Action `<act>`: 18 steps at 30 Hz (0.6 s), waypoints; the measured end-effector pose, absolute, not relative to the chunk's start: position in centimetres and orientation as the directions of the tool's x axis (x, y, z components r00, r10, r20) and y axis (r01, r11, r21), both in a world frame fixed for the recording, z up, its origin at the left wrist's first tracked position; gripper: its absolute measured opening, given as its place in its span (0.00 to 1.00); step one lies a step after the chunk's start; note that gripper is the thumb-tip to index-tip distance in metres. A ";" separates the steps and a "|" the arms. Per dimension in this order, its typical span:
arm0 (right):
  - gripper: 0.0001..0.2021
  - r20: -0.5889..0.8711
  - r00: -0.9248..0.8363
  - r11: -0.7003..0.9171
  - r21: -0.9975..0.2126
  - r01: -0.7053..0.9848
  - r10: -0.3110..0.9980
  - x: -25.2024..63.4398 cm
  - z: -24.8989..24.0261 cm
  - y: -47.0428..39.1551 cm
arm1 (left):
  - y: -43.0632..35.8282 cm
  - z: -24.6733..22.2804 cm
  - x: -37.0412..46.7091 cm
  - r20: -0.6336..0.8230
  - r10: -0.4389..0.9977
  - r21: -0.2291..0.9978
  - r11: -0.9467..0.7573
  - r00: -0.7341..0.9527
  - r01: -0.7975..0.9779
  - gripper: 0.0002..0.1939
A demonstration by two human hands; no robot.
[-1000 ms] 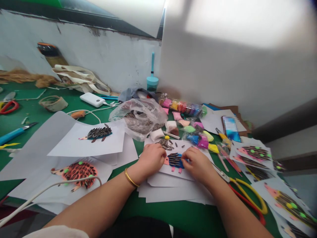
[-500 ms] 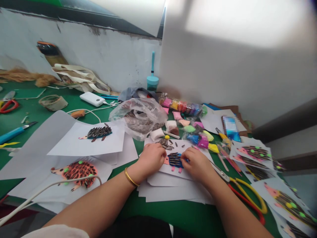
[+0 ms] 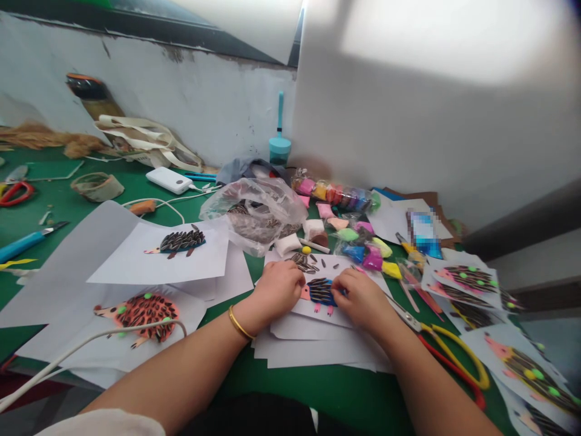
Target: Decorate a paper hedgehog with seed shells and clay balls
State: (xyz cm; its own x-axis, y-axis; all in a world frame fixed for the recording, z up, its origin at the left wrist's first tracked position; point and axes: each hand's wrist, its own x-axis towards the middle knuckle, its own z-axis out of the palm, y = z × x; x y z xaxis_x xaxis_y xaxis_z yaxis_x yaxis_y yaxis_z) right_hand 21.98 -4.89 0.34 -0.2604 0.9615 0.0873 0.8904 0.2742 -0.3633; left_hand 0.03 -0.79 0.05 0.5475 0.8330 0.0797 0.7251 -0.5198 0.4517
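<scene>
A small blue hedgehog (image 3: 321,292) with a pink face and feet lies on white paper (image 3: 313,317), its back covered with striped seeds. At its right edge is my right hand (image 3: 361,301), fingers curled and pressed together; what they hold, if anything, is hidden. My left hand (image 3: 278,292) rests on the paper by the face, its fingers closed, and I cannot make out anything in them. Loose sunflower seeds (image 3: 305,262) lie just above the hedgehog, close to my left hand. A yellow clay ball (image 3: 306,250) sits above the seeds.
Behind are a plastic bag of seeds (image 3: 256,215) and colourful clay packets (image 3: 372,257). Scissors (image 3: 454,351) lie by my right forearm. Other hedgehog pictures (image 3: 181,242) are at left and right. A white cable (image 3: 91,342) crosses the left papers.
</scene>
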 end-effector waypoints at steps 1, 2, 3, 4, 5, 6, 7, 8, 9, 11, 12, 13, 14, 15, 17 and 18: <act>0.05 0.088 -0.264 0.278 -0.370 0.886 0.960 21.9 0.5 -4.9 | -0.8 0.1 0.0 0.075 0.833 0.451 -0.518 0.548 0.727 0.12; 0.04 0.094 -0.262 0.278 -0.378 0.883 0.960 21.9 0.6 -5.0 | -0.8 0.2 0.0 0.070 0.833 0.451 -0.517 0.548 0.728 0.12; 0.04 0.102 -0.256 0.275 -0.389 0.879 0.961 22.0 0.9 -5.0 | -0.8 0.3 0.0 0.068 0.833 0.451 -0.517 0.549 0.728 0.12; 0.04 0.113 -0.244 0.269 -0.405 0.874 0.963 22.2 1.1 -5.0 | -0.8 0.3 0.0 0.066 0.832 0.451 -0.517 0.550 0.728 0.12; 0.04 0.131 -0.225 0.260 -0.424 0.868 0.965 22.5 1.3 -5.0 | -0.8 0.4 0.0 0.065 0.831 0.451 -0.518 0.552 0.727 0.12; 0.05 0.154 -0.197 0.246 -0.443 0.862 0.968 23.0 1.5 -4.9 | -0.8 0.4 0.0 0.064 0.831 0.452 -0.519 0.553 0.726 0.12; 0.06 0.183 -0.161 0.229 -0.459 0.858 0.970 23.6 1.6 -4.8 | -0.8 0.4 0.0 0.062 0.830 0.451 -0.519 0.555 0.726 0.12; 0.08 0.219 -0.110 0.203 -0.465 0.862 0.970 24.4 1.6 -4.7 | -0.8 0.4 0.0 0.058 0.829 0.450 -0.519 0.556 0.727 0.12; 0.09 0.261 -0.044 0.164 -0.458 0.874 0.964 25.3 1.5 -4.5 | -0.8 0.4 0.0 0.052 0.829 0.448 -0.517 0.556 0.729 0.12; 0.10 0.311 0.063 0.075 -0.411 0.908 0.948 26.9 1.1 -4.0 | -0.8 0.4 0.0 0.040 0.830 0.444 -0.514 0.556 0.734 0.12; 0.11 0.306 0.091 0.035 -0.384 0.923 0.948 27.6 0.8 -3.8 | -0.8 0.4 0.0 0.037 0.830 0.442 -0.513 0.557 0.736 0.12; 0.12 0.281 0.099 0.007 -0.354 0.935 0.955 28.1 0.5 -3.6 | -0.8 0.4 0.0 0.035 0.830 0.442 -0.512 0.556 0.736 0.12; 0.12 0.252 0.101 -0.013 -0.328 0.945 0.962 28.4 0.3 -3.5 | -0.8 0.5 0.0 0.035 0.832 0.443 -0.510 0.554 0.737 0.12; 0.13 0.220 0.094 -0.024 -0.304 0.952 0.971 28.4 0.1 -3.4 | -0.8 0.5 0.0 0.036 0.832 0.444 -0.509 0.553 0.738 0.13; 0.13 0.170 0.071 -0.026 -0.258 0.966 0.983 28.1 -0.2 -3.3 | -0.8 0.5 0.0 0.040 0.832 0.445 -0.511 0.553 0.736 0.13; 0.13 0.154 0.059 -0.022 -0.233 0.972 0.986 27.7 -0.3 -3.3 | -0.8 0.5 0.0 0.045 0.831 0.445 -0.513 0.554 0.734 0.13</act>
